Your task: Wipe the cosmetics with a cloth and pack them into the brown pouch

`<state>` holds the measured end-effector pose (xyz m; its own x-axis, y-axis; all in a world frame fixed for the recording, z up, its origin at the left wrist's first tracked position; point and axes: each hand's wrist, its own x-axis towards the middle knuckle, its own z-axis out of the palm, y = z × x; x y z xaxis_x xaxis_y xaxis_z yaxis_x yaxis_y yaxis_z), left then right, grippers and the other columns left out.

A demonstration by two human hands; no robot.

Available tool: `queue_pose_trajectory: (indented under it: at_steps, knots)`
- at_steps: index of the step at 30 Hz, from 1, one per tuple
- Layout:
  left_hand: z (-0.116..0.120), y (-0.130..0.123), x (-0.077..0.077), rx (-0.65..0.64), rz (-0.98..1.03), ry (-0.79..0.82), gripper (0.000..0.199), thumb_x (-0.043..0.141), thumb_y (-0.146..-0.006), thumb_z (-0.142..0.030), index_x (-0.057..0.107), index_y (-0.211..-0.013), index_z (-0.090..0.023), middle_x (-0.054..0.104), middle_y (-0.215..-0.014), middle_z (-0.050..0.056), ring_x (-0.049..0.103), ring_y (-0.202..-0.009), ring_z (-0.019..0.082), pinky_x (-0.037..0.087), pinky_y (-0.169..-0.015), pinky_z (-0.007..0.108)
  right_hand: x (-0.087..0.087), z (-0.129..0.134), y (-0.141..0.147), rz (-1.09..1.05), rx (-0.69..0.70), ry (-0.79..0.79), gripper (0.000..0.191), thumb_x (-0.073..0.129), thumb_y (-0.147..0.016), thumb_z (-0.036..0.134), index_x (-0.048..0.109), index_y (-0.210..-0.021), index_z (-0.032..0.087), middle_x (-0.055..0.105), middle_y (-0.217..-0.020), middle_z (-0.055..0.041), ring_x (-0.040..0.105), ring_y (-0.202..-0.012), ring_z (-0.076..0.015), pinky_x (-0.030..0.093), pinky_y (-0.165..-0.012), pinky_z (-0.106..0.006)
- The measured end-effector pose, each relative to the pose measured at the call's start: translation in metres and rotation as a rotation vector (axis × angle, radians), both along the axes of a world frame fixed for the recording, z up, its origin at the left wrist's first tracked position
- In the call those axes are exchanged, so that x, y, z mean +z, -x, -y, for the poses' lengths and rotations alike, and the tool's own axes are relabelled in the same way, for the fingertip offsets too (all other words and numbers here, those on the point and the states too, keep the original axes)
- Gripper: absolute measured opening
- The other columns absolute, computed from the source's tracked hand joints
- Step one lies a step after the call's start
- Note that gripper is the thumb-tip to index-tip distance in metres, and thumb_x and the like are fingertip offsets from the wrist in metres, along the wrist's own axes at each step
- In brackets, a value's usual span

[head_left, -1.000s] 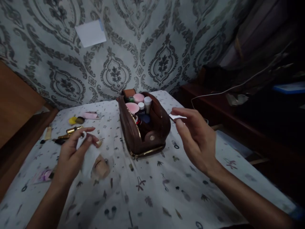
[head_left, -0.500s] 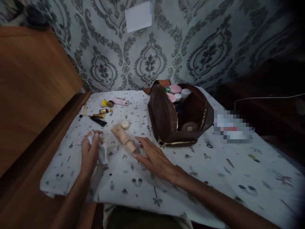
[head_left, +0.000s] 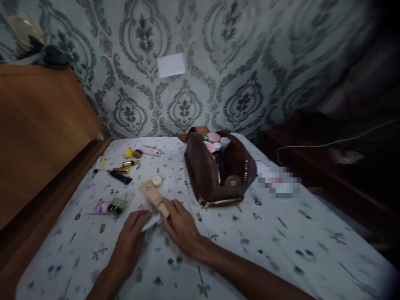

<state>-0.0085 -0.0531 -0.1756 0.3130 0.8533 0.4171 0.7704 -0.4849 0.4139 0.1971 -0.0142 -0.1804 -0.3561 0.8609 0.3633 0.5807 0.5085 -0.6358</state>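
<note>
In the head view, the beige tube (head_left: pixel 153 198) lay slantwise on the cloth-covered tabletop (head_left: pixel 237 254), ahead of and between the two hands. The right hand (head_left: pixel 183 227) touched its near end; whether it gripped could not be told. The left hand (head_left: pixel 133 235), apart from the right, was at a white sheet (head_left: pixel 151 222), its grip likewise unclear.

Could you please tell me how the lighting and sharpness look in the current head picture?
In the head view, light is dim, the far right edge sinking into near-black; also in the head view, the tube at the right hand looks soft, its print unreadable; and a pixelated patch covers something right of the brown bag.
</note>
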Motion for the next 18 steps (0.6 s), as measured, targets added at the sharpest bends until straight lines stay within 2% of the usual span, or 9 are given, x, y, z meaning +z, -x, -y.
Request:
queue_pose_trajectory:
  at_steps: [3, 5, 8, 10, 12, 15, 18]
  knots:
    - [-0.011, -0.012, 0.007, 0.02, -0.027, -0.1, 0.048, 0.044, -0.093, -0.014, 0.048, -0.139, -0.027, 0.056, -0.138, 0.012, 0.057, -0.126, 0.026, 0.052, -0.1, 0.041, 0.003, 0.0, -0.003, -0.185, 0.001, 0.056, 0.045, 0.049, -0.093, 0.018, 0.048, -0.138, 0.02, 0.061, -0.108, -0.0097, 0.061, -0.096, -0.0217, 0.052, -0.086, -0.036]
    - [-0.022, -0.025, 0.008, 0.006, -0.061, -0.174, 0.047, 0.047, -0.095, -0.02, 0.046, -0.141, -0.027, 0.056, -0.14, 0.011, 0.055, -0.129, 0.027, 0.048, -0.105, 0.044, 0.005, -0.001, -0.004, -0.298, 0.032, 0.094, 0.039, 0.052, -0.088, 0.014, 0.057, -0.127, 0.017, 0.061, -0.096, -0.0064, 0.06, -0.086, -0.0185, 0.052, -0.079, -0.031]
    - [-0.04, -0.036, 0.003, -0.053, -0.107, -0.285, 0.038, 0.046, -0.096, -0.024, 0.052, -0.134, -0.024, 0.066, -0.127, 0.01, 0.06, -0.12, 0.026, 0.039, -0.111, 0.048, 0.008, -0.001, -0.007, -0.424, 0.055, 0.152, 0.027, 0.055, -0.079, 0.009, 0.065, -0.102, 0.016, 0.058, -0.082, -0.0017, 0.055, -0.071, -0.014, 0.048, -0.067, -0.026]
    - [-0.053, -0.034, 0.003, -0.056, -0.109, -0.304, 0.029, 0.045, -0.096, -0.026, 0.058, -0.121, -0.021, 0.072, -0.113, 0.009, 0.065, -0.108, 0.026, 0.036, -0.112, 0.049, 0.011, -0.001, -0.009, -0.487, 0.057, 0.173, 0.027, 0.058, -0.079, 0.013, 0.067, -0.104, 0.016, 0.059, -0.082, -0.001, 0.054, -0.07, -0.0131, 0.047, -0.065, -0.025]
    - [-0.063, -0.024, 0.008, 0.026, -0.078, -0.243, 0.024, 0.043, -0.096, -0.032, 0.062, -0.105, -0.021, 0.073, -0.101, 0.009, 0.066, -0.098, 0.027, 0.04, -0.105, 0.049, 0.014, -0.001, -0.013, -0.532, 0.059, 0.177, 0.033, 0.062, -0.08, 0.021, 0.066, -0.113, 0.018, 0.062, -0.087, -0.002, 0.055, -0.072, -0.0135, 0.047, -0.067, -0.025]
    - [-0.069, -0.007, 0.027, 0.266, 0.041, -0.082, 0.031, 0.04, -0.096, -0.043, 0.061, -0.087, -0.022, 0.069, -0.083, 0.007, 0.063, -0.083, 0.027, 0.049, -0.082, 0.041, 0.018, 0.0, -0.017, -0.585, 0.064, 0.159, 0.037, 0.064, -0.081, 0.028, 0.067, -0.116, 0.018, 0.064, -0.093, -0.0045, 0.058, -0.078, -0.0155, 0.048, -0.071, -0.027]
    - [-0.065, -0.001, 0.046, 0.463, 0.188, 0.056, 0.038, 0.042, -0.093, -0.054, 0.059, -0.08, -0.022, 0.06, -0.066, 0.002, 0.057, -0.066, 0.023, 0.044, -0.06, 0.031, 0.016, 0.001, -0.018, -0.685, 0.072, 0.197, 0.039, 0.065, -0.082, 0.033, 0.067, -0.118, 0.019, 0.064, -0.095, -0.0047, 0.059, -0.078, -0.0153, 0.05, -0.071, -0.028]
